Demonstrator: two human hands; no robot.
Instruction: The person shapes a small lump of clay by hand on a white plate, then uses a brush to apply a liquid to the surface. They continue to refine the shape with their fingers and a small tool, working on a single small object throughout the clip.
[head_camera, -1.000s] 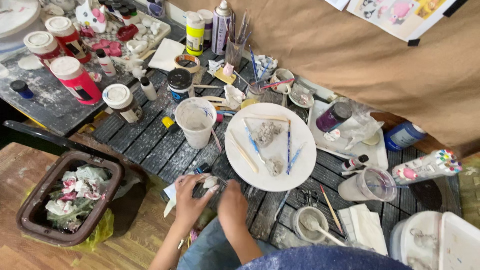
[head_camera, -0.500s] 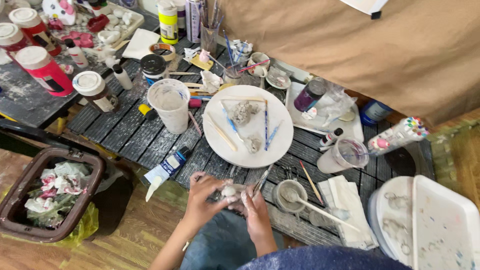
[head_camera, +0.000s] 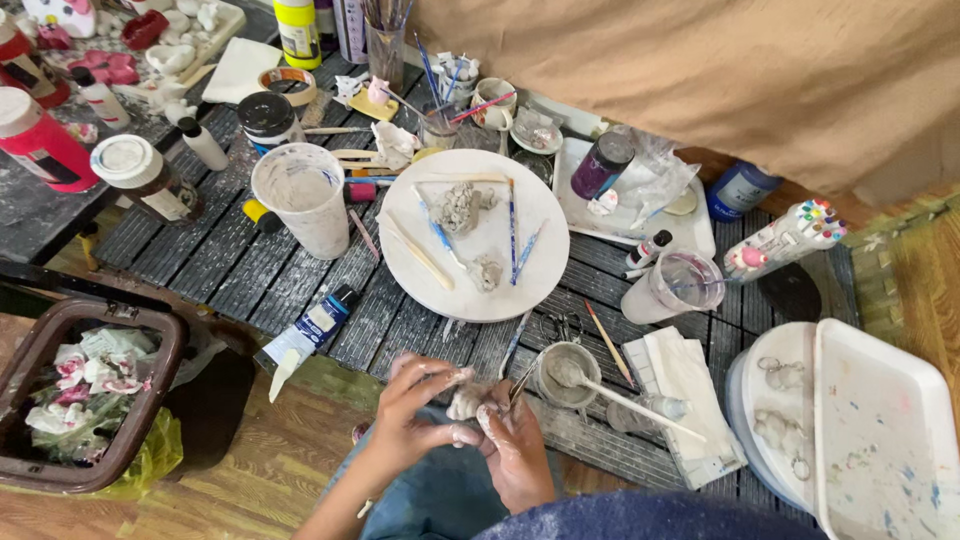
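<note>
Both hands have dropped off the counter's (head_camera: 230, 270) near edge since a second ago, left hand (head_camera: 415, 420) and right hand (head_camera: 515, 450) now pinching the small clay lump (head_camera: 465, 402) over the lap, so it's getting shaped.

Small pale grey clay lump (head_camera: 466, 402), knobbly, dusted white, held low between both hands, tilted sideways

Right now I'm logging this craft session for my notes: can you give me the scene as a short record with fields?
left hand: left hand pinches a small pale clay lump
right hand: right hand supports the lump and holds a thin metal tool
nearest item: small grey cup with a stick
centre: round white board with clay bits and brushes
left side: brown bin of crumpled paper
surface: dark slatted table
</note>
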